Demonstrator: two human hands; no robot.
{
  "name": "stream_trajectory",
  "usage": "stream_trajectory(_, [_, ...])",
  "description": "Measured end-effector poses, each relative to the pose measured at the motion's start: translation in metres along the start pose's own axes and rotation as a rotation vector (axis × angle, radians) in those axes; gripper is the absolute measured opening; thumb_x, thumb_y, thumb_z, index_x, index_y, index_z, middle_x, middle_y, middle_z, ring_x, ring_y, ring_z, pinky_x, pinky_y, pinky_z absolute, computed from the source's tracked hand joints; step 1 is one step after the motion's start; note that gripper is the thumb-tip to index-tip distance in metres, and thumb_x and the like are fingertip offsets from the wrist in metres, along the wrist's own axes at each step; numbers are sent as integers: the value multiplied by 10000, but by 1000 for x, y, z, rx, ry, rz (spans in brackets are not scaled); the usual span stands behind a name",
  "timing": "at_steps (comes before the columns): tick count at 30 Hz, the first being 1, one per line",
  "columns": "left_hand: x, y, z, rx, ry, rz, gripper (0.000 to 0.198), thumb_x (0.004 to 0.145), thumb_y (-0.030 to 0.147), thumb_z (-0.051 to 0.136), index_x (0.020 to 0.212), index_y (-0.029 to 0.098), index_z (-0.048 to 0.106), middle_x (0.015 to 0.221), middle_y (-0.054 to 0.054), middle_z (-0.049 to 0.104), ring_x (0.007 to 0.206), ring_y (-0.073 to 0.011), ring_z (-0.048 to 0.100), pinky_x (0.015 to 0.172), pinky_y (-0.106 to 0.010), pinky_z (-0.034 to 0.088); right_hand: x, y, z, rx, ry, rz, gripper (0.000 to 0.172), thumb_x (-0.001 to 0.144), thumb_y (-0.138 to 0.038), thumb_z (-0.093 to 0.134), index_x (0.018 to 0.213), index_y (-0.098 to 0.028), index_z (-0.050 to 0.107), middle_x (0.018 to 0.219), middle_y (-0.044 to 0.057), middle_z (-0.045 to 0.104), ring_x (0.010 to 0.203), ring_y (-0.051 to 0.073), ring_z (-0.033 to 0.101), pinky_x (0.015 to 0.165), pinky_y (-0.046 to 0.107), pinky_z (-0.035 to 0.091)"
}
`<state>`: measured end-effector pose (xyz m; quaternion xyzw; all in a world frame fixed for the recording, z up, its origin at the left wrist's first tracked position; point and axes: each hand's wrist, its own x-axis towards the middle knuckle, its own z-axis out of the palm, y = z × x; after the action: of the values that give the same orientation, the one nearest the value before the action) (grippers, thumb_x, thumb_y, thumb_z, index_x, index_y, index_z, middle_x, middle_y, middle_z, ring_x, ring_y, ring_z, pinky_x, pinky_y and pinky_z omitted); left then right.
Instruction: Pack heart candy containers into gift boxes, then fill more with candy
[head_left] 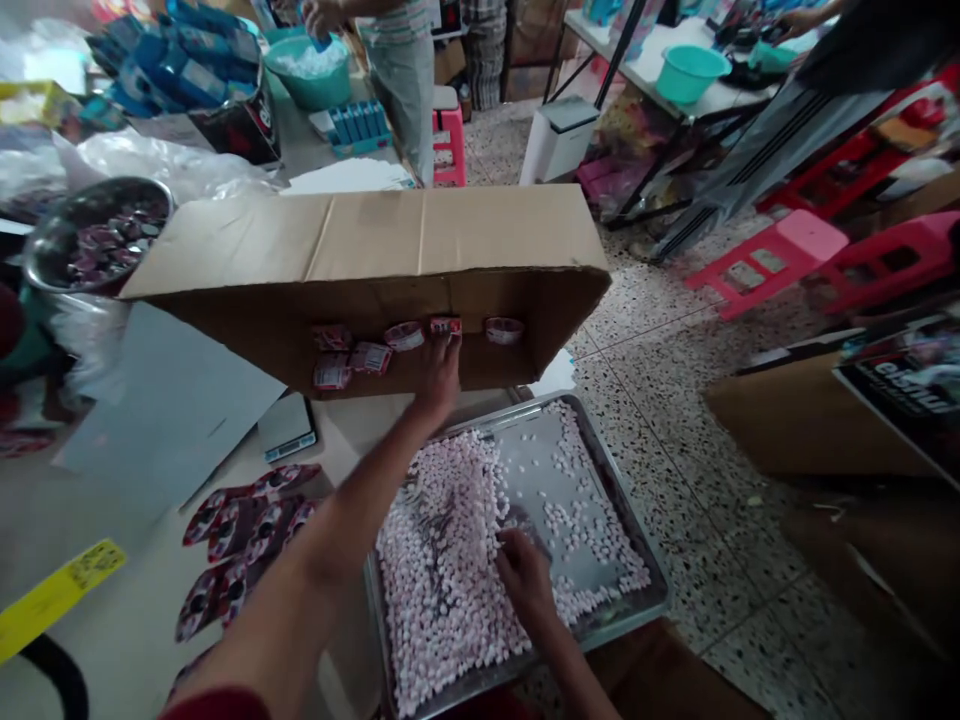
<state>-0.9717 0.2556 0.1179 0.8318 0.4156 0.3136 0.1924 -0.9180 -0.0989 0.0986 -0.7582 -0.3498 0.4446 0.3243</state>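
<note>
My left hand [441, 375] reaches into a cardboard box [375, 235] lying on its side, its fingers closed on a small red-and-white pack [446, 327]. Similar pink-and-white packs stand in the box, among them a rounded pack [504, 331] at the right and a pack [332, 372] at the left. Below the box, a metal tray [654, 590] holds many small pinkish-white pellets [450, 600], heaped mostly on its left side. My right hand [527, 578] is at the pellets mid-tray, fingers curled together. Whatever is between them is hidden.
Printed cut-out cards [262, 530], a small digital scale [288, 428] and a white sheet [172, 400] lie left on the table. A metal bowl [45, 250] holds small shiny pieces. Pink stools [795, 250] and other people are beyond. A cardboard carton [795, 415] stands right.
</note>
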Motion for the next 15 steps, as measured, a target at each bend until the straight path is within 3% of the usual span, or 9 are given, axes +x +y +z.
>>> stream_trajectory(2, [65,-26,16,63,-107,2,442,836,29,592,1259,129,669,1271,-191,655,1323,-383,537,1171,-641,378,-7,-1,-6,61,-3,9,162,833,-355,547,935,-257,627,650,-13,558,606,203,559,595,303,408])
stream_trajectory(3, [83,-35,23,92,-150,-12,396,815,26,618,1194,119,682,1223,-192,661,1299,-388,537,1149,-639,390,-11,-2,-9,90,-8,21,163,831,-362,563,932,-252,629,637,-23,538,594,191,543,583,294,395])
stream_trajectory(5, [93,-46,25,132,-205,-42,326,764,26,688,1072,131,697,1161,-178,661,1259,-382,538,1122,-606,410,-20,-8,-17,145,-21,61,179,832,-375,584,933,-235,630,606,-44,499,559,167,509,557,275,372])
stream_trajectory(7, [76,-52,13,148,-232,-45,307,708,35,761,978,174,709,1147,-153,655,1219,-364,550,1104,-556,429,-27,-17,-26,188,-36,84,200,838,-385,597,937,-215,633,596,-55,483,540,146,490,542,260,361])
stream_trajectory(10, [24,-53,-24,49,-163,-135,310,680,103,844,941,235,743,1119,-113,668,1126,-324,604,1028,-478,490,-30,-37,-45,210,-63,55,231,843,-387,617,961,-192,651,606,-54,498,548,133,488,545,250,366])
stream_trajectory(13, [-35,-36,-60,-196,-88,-275,348,676,204,888,1004,254,782,1118,-82,698,1086,-284,644,979,-413,532,-25,-66,-66,206,-134,5,247,838,-373,633,998,-189,668,614,-52,514,563,130,491,558,248,373])
stream_trajectory(15, [-72,-16,-74,-384,-64,-396,397,648,269,924,1021,246,791,1117,-64,724,1084,-255,663,971,-363,542,-19,-87,-76,212,-213,-7,245,829,-361,637,1004,-194,671,618,-54,522,567,126,495,566,247,375])
